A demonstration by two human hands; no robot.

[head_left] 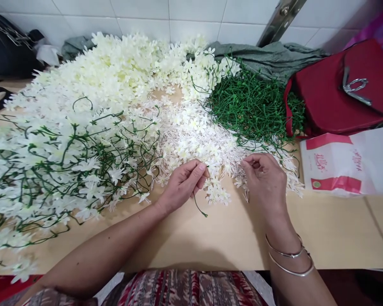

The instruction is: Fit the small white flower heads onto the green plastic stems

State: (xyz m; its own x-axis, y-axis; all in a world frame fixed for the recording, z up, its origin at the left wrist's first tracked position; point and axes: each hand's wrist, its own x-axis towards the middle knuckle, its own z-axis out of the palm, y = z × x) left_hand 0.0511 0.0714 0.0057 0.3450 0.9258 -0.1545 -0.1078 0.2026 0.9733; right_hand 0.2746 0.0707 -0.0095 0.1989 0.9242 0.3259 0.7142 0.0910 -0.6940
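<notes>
My left hand (pixel 191 178) is closed, thumb against fingers, around a thin green artificial flower stem (pixel 200 208) whose lower end hangs free above the table. To the right, my right hand (pixel 264 176) pinches at the edge of a heap of thin white stamens (pixel 226 151); whatever lies between its fingertips is too small to make out. Loose white petal blossoms (pixel 217 193) lie between the two hands. Behind my right hand rises a tangled pile of green stems (pixel 249 104).
Assembled white flowers on green stems (pixel 73 170) cover the left side. Cream blossoms (pixel 121 63) are heaped at the back. A red bag (pixel 332 89) and a white-and-red paper bag (pixel 370 157) stand right. A black bag (pixel 9 46) sits far left, below the tiled wall (pixel 194 17).
</notes>
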